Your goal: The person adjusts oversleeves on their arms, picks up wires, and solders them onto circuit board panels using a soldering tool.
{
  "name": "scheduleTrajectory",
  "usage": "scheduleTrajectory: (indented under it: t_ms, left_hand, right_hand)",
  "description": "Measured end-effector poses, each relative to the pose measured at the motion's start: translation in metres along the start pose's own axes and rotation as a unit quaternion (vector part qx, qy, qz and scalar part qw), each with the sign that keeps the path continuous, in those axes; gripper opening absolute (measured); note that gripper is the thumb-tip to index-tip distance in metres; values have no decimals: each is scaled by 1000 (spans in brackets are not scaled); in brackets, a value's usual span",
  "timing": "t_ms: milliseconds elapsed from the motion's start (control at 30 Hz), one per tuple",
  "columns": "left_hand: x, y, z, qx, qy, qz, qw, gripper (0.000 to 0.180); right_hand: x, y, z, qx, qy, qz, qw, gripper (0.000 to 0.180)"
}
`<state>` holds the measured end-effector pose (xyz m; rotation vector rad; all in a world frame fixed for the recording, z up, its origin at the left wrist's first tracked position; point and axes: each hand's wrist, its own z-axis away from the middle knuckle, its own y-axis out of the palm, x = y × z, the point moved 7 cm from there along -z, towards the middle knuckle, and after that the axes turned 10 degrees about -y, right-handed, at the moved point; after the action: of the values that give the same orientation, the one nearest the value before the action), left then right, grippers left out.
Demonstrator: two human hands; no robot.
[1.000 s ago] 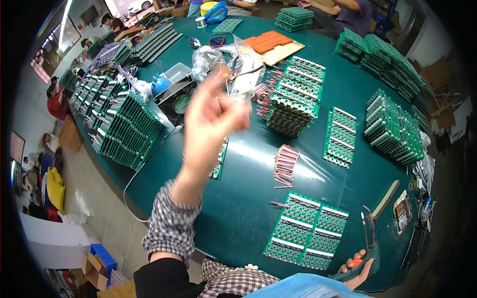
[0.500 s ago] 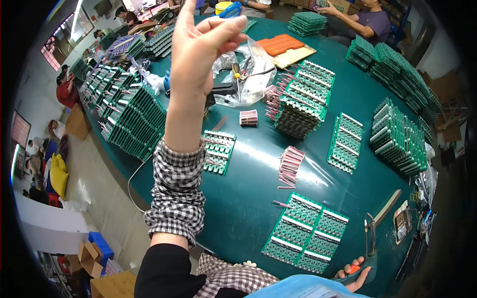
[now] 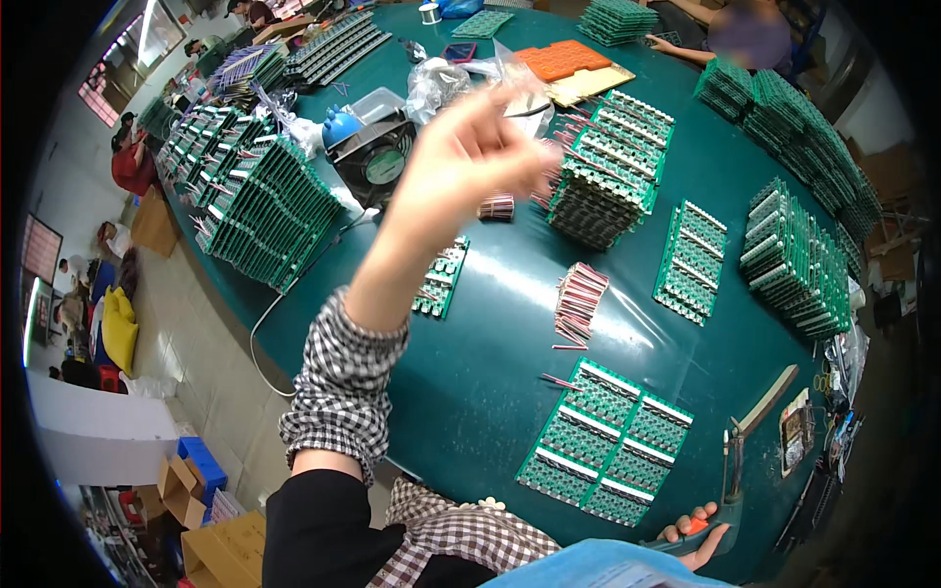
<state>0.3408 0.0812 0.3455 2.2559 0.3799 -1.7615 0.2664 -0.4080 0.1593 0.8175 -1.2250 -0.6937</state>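
My left hand [image 3: 466, 162] is raised over the middle of the table, smeared by motion. Its fingers look partly bent, and whether anything is between them cannot be made out. Just beyond its fingertips stands a stack of green circuit boards [image 3: 613, 162] with red and white wires. At the lower right my right hand [image 3: 698, 537] is wrapped round a soldering gun [image 3: 727, 510] with a dark green body and an orange trigger. A green circuit board panel [image 3: 606, 441] lies flat nearby, one short wire at its upper left. Farther up lies a loose pile of short wires [image 3: 580, 299].
A single board [image 3: 691, 260] lies flat at the right, beside upright board stacks [image 3: 794, 260]. A black fan [image 3: 377, 162] and more stacked boards [image 3: 265, 211] stand at the left. A bundle of wires [image 3: 497, 207] sits beneath my left wrist. A co-worker [image 3: 750, 39] is across the table.
My left hand has come down and to the right, toward the wired board stack, uncovering the fan. My right hand keeps its grip on the soldering gun. The view has shifted slightly.
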Motion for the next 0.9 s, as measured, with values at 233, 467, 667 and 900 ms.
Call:
scheduleTrajectory:
  t_ms: [233, 467, 667, 900]
  left_hand:
    - [99, 48, 62, 119, -232, 16, 965, 22]
    - [125, 69, 94, 137, -331, 121, 926, 18]
    - [131, 76, 106, 156, -360, 140, 909, 15]
    - [155, 91, 118, 181, -394, 117, 893, 15]
  right_hand:
    - [4, 18, 10, -71, -46, 56, 995, 38]
    - [-7, 41, 7, -94, -115, 143, 978, 43]
    - [-22, 55, 6, -87, -116, 222, 964, 46]
    - [-45, 53, 8, -39, -73, 208, 975, 44]
